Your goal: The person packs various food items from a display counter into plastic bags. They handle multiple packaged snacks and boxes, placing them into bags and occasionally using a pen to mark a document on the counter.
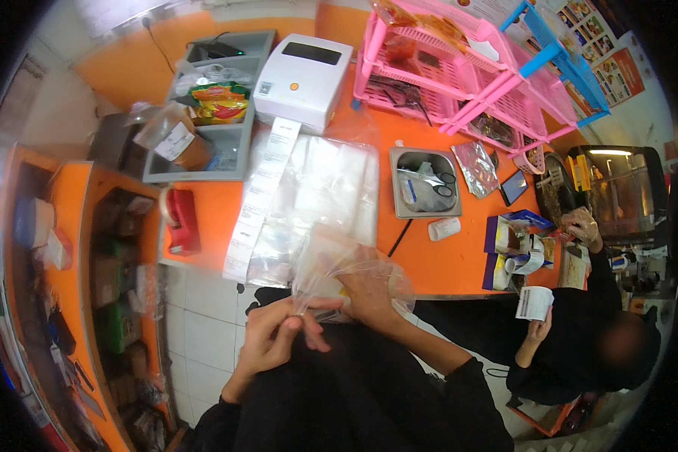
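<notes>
My left hand (277, 333) pinches the edge of a clear plastic bag (322, 265) between thumb and fingers, at the front edge of the orange counter. My right hand (367, 291) is inside or behind the same bag, seen through its film, with its fingers spread against it; whether it grips anything in there is unclear. Beyond the hands lies a stack of clear plastic bags (333, 181). Along the left side of the stack runs a long printed label strip (265, 198), coming from a white label printer (302, 82).
A red tape dispenser (182, 221) sits left, below a grey divided tray (198, 176). To the right are a steel container (426, 212) with scissors (440, 183), a paper roll (444, 229), pink racks (463, 90) and a phone (514, 187). A co-worker (576, 339) sits at right, holding a label roll (535, 303).
</notes>
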Demonstrator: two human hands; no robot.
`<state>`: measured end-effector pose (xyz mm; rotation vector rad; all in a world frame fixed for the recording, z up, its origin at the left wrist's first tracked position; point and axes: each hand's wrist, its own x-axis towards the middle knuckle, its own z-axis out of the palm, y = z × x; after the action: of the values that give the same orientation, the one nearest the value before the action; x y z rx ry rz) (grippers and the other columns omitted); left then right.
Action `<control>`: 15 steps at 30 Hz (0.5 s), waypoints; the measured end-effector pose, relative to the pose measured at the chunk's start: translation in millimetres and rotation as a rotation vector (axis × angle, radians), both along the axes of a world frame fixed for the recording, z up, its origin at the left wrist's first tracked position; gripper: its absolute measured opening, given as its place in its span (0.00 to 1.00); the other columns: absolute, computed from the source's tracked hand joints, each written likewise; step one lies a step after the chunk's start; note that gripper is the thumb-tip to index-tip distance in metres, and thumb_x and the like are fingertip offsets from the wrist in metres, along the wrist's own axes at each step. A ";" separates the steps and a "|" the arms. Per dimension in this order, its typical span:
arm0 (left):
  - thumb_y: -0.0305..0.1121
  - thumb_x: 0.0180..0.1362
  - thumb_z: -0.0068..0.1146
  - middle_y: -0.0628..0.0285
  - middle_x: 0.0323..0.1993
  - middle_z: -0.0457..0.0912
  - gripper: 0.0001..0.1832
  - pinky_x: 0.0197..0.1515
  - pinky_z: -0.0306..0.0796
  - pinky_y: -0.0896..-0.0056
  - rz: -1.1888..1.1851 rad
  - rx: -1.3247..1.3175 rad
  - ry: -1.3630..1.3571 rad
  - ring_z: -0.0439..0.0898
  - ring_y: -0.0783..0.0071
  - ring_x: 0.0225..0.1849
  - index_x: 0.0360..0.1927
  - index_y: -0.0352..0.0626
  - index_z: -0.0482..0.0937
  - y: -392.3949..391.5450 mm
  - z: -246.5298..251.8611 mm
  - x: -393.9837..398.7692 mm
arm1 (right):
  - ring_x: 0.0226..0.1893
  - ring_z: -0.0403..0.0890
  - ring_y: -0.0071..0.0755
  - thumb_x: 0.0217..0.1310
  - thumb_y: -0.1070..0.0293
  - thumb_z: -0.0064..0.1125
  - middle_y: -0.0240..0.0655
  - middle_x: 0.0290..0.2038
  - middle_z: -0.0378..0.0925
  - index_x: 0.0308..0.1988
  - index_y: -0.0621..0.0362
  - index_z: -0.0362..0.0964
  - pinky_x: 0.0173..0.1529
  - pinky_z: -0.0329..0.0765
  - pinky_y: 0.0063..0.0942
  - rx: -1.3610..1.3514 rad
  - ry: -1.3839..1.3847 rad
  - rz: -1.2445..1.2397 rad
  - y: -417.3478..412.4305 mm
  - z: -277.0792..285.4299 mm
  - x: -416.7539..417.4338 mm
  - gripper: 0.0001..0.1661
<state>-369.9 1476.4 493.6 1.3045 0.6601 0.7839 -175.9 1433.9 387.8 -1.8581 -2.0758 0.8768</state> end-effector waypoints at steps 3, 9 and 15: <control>0.29 0.65 0.37 0.45 0.36 0.78 0.15 0.23 0.74 0.76 0.083 -0.002 0.065 0.80 0.69 0.21 0.29 0.28 0.72 -1.6 0.0 -9.5 | 0.53 0.66 0.56 0.48 0.63 0.61 0.48 0.51 0.66 0.56 0.55 0.61 0.55 0.64 0.47 0.075 -0.120 0.133 -13.0 47.0 16.6 0.34; 0.36 0.64 0.40 0.51 0.28 0.78 0.18 0.29 0.73 0.74 0.121 0.143 0.183 0.80 0.67 0.25 0.26 0.32 0.73 2.5 10.4 -12.1 | 0.45 0.73 0.48 0.62 0.61 0.48 0.43 0.41 0.72 0.52 0.66 0.63 0.47 0.71 0.36 -0.181 1.197 0.159 -49.0 82.5 131.0 0.24; 0.32 0.61 0.45 0.55 0.31 0.80 0.13 0.32 0.72 0.76 0.050 0.294 0.228 0.79 0.70 0.29 0.26 0.32 0.74 12.7 5.2 -10.6 | 0.33 0.75 0.28 0.56 0.59 0.57 0.38 0.32 0.76 0.36 0.65 0.71 0.39 0.72 0.28 0.661 -0.582 -0.943 -27.4 -109.9 235.9 0.18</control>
<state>-380.5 1489.1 498.8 1.6677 0.7814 0.8002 60.0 1406.5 277.9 -2.3824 -1.1278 -0.5498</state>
